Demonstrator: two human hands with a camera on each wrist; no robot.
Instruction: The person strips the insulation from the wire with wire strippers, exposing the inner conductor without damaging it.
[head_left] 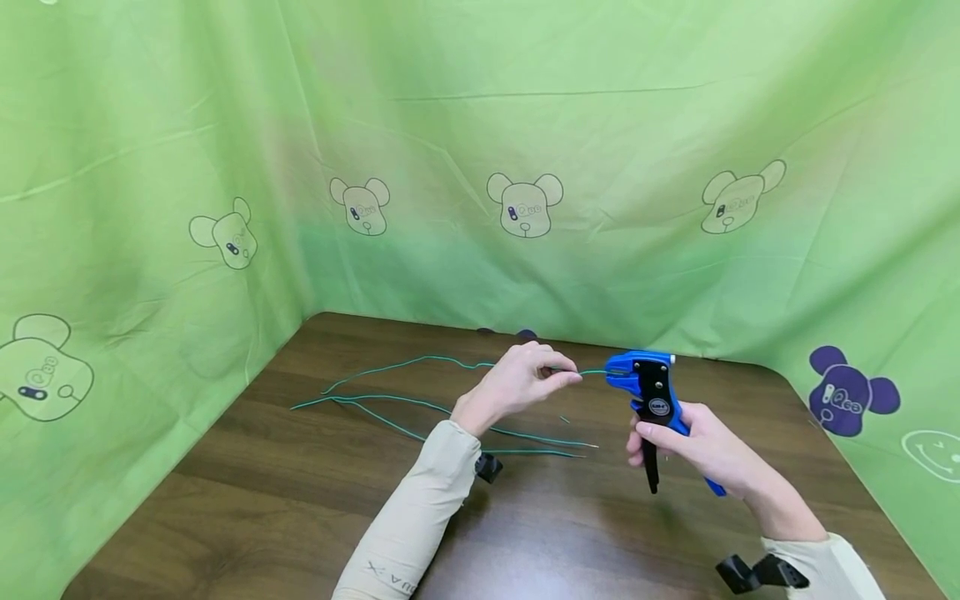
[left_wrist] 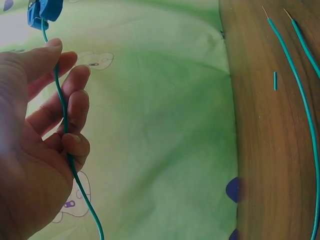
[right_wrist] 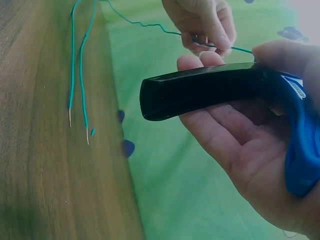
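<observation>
My left hand [head_left: 520, 379] pinches a green wire [left_wrist: 61, 95] between thumb and forefinger, close to its end; the rest trails across the palm. That end reaches the jaws of a blue and black wire stripper [head_left: 651, 387]. In my right hand [head_left: 705, 442] the stripper is held upright, its black handle [right_wrist: 200, 92] lying across the fingers and its blue handle [right_wrist: 300, 150] against the palm. Two more green wires [head_left: 397, 398] lie on the table, with bare copper ends [right_wrist: 70, 118] showing in the right wrist view.
A short scrap of green insulation [left_wrist: 275, 81] lies on the brown wooden table [head_left: 247, 492] near the bare ends. Green printed cloth [head_left: 450, 275] hangs behind the table and along its sides. Each wrist carries a black camera mount [head_left: 489, 467].
</observation>
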